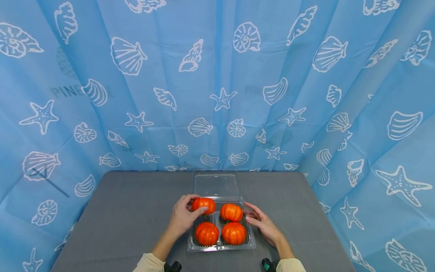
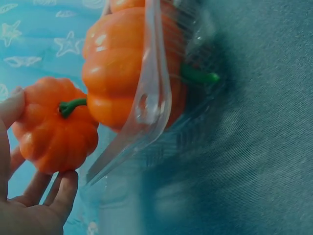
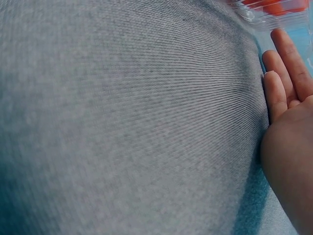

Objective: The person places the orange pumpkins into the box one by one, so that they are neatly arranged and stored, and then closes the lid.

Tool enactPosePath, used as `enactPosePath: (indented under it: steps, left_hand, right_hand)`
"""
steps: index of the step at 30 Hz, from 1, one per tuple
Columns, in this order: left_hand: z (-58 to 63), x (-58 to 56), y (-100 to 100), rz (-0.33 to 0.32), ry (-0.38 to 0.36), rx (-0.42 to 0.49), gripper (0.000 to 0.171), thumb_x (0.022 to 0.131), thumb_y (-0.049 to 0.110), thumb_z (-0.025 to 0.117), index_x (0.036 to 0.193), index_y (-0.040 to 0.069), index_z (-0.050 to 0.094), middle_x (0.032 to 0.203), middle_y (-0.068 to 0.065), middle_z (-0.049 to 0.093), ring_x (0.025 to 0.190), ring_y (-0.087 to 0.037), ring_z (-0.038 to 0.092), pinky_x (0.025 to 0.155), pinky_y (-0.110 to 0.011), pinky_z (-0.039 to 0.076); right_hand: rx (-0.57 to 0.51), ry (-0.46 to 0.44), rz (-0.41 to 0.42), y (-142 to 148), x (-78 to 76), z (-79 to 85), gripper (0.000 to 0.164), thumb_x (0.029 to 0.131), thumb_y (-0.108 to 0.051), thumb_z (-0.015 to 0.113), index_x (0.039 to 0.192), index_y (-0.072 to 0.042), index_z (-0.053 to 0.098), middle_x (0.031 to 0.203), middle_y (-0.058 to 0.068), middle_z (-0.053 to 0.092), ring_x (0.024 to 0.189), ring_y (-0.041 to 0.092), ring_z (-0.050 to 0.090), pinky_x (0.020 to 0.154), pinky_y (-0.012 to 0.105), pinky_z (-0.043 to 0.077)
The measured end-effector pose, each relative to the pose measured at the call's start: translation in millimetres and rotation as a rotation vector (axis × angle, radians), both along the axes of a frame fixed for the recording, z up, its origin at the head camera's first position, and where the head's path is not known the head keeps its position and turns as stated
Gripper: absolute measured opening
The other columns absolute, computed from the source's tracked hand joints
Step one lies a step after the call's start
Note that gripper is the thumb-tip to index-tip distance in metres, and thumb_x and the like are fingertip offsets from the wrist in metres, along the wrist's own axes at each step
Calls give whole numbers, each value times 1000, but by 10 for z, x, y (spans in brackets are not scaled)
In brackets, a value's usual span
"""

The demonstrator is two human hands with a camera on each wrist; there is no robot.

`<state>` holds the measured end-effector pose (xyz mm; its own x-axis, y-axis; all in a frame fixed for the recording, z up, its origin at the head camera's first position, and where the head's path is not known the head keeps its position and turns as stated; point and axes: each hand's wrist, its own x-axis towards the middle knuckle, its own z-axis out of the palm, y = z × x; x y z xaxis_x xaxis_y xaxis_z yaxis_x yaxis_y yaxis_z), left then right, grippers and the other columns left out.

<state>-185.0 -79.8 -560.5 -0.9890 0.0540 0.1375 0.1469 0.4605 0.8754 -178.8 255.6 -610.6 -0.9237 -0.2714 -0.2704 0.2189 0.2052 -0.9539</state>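
Observation:
My left hand point(image 1: 182, 216) grips a small orange toy pumpkin point(image 1: 204, 206) at the back left of a clear plastic clamshell box point(image 1: 219, 248). In the left wrist view, thumb and fingers surround that pumpkin point(image 2: 58, 129), and its green stem points toward a neighbouring one. Three more pumpkins sit in the box: one front left point(image 1: 207, 234), one front right point(image 1: 233, 233) and one back right point(image 1: 232, 212). At the box's right side is my right hand point(image 1: 266, 226), its fingers loosely extended along the edge. Whether they press on the plastic cannot be told.
The box's transparent lid point(image 1: 216, 185) lies folded back toward the far edge of the grey table point(image 1: 136, 211). Blue curtains point(image 1: 217, 94) with white shell prints hang behind the table and at its sides.

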Motion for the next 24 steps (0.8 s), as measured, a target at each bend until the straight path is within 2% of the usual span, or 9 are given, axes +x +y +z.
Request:
enactPosePath:
  steps: [4, 10, 13, 19, 22, 24]
  left_hand:
    - [-18, 14, 34, -17, -13, -24, 50, 79, 45, 86, 119, 19, 70, 109, -1, 65, 99, -18, 63, 86, -41, 60]
    - [-53, 17, 49, -19, 3, -83, 52, 77, 45, 88, 118, 19, 71, 107, -1, 66, 89, -13, 59, 75, -27, 54]
    - [-55, 22, 49, -26, 0, -105, 54, 77, 45, 88, 119, 17, 71, 107, -2, 68, 86, -13, 57, 72, -25, 51]
    - [-37, 30, 62, -20, 8, -141, 52, 77, 43, 88, 119, 16, 72, 112, -3, 69, 94, -18, 63, 81, -36, 56]
    - [-44, 24, 71, -5, 8, -174, 51, 78, 43, 88, 119, 17, 74, 113, -3, 68, 101, -21, 63, 87, -41, 55]
    - [-49, 22, 75, 7, -7, -203, 51, 78, 46, 87, 119, 18, 74, 113, -2, 66, 102, -22, 61, 85, -40, 54]
  right_hand:
    - [-2, -1, -1, 8, 1, -6, 62, 103, -28, 60, 158, -19, 36, 158, 18, 44, 144, 35, 43, 118, 55, 38]
    - [-7, -2, 1, 6, 5, -7, 62, 103, -28, 61, 159, -20, 36, 159, 18, 44, 144, 36, 42, 118, 55, 37]
    - [-6, -6, -3, 5, 6, -2, 62, 103, -28, 60, 159, -20, 36, 158, 18, 44, 144, 35, 42, 118, 55, 37]
    - [1, -7, -6, 2, 5, 1, 61, 103, -28, 60, 158, -20, 36, 158, 18, 43, 144, 36, 42, 118, 56, 37]
    - [1, -7, -4, 4, 7, 2, 61, 103, -28, 60, 159, -20, 36, 158, 18, 43, 144, 36, 42, 118, 56, 37]
    - [1, -5, -4, 6, 7, 3, 61, 103, -28, 60, 159, -20, 36, 158, 18, 43, 144, 36, 42, 118, 56, 38]
